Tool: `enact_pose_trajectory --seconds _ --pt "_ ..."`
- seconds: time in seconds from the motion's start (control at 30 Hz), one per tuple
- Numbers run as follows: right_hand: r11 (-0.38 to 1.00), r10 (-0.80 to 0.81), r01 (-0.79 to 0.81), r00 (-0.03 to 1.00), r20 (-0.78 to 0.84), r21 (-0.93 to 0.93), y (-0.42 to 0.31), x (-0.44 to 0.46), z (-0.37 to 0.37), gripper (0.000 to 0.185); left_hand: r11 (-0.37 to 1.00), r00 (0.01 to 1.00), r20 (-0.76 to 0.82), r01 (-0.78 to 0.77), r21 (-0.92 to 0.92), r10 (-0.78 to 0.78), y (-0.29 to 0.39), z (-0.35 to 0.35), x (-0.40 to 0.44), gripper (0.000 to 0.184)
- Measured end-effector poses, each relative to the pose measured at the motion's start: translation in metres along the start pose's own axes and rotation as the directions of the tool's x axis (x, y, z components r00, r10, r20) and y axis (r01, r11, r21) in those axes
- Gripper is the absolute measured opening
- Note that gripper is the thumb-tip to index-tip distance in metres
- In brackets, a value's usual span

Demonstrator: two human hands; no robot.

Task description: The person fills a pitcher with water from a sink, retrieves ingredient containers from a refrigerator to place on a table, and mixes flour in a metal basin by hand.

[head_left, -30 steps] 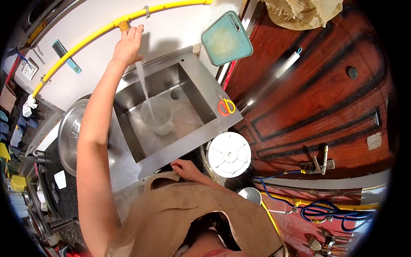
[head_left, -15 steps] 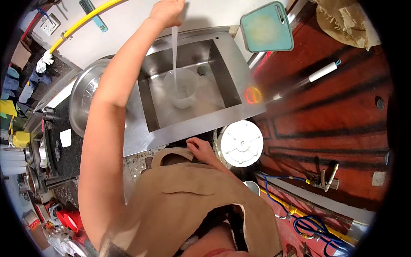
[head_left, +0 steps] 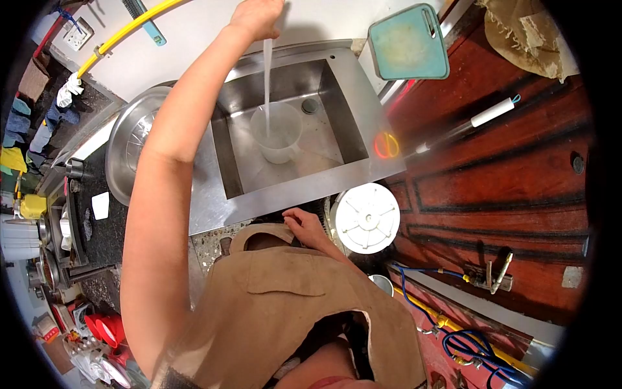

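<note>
My left hand (head_left: 258, 18) is stretched to the top of the view, fingers closed round the tap, which it mostly hides. From just under it a stream of water (head_left: 267, 74) falls into a translucent plastic jug (head_left: 280, 152). The jug stands upright on the floor of the steel sink (head_left: 249, 178), near the drain (head_left: 310, 106), its handle towards the lower right. Down by my waist, my right hand (head_left: 304, 227) hangs in front of the sink's front edge with loosely bent fingers and nothing visible in it.
Left of the sink sits a large steel basin (head_left: 120, 152), partly behind my arm. A round white lid (head_left: 367, 219) is at the sink's lower right. A teal cutting board (head_left: 408, 45) leans at the wall. Blue hoses (head_left: 473, 350) lie at the lower right.
The view has shifted slightly. Water still runs into the jug, and both hands keep about the same places.
</note>
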State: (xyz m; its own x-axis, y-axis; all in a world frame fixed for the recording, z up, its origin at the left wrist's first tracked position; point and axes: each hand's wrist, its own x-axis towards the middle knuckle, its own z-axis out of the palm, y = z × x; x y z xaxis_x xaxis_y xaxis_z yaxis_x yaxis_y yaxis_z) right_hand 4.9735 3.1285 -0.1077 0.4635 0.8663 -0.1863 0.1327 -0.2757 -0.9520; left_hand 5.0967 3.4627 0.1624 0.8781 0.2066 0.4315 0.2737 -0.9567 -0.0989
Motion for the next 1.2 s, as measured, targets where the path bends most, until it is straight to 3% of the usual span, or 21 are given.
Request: enact_pose_trajectory --seconds 1.2 --pt "1.0 -0.004 0.004 1.0 0.002 -0.025 -0.0021 -0.0002 0.0008 0.022 0.999 0.999 0.041 0.012 0.042 -0.014 0.0012 0.0003 0.003 0.09"
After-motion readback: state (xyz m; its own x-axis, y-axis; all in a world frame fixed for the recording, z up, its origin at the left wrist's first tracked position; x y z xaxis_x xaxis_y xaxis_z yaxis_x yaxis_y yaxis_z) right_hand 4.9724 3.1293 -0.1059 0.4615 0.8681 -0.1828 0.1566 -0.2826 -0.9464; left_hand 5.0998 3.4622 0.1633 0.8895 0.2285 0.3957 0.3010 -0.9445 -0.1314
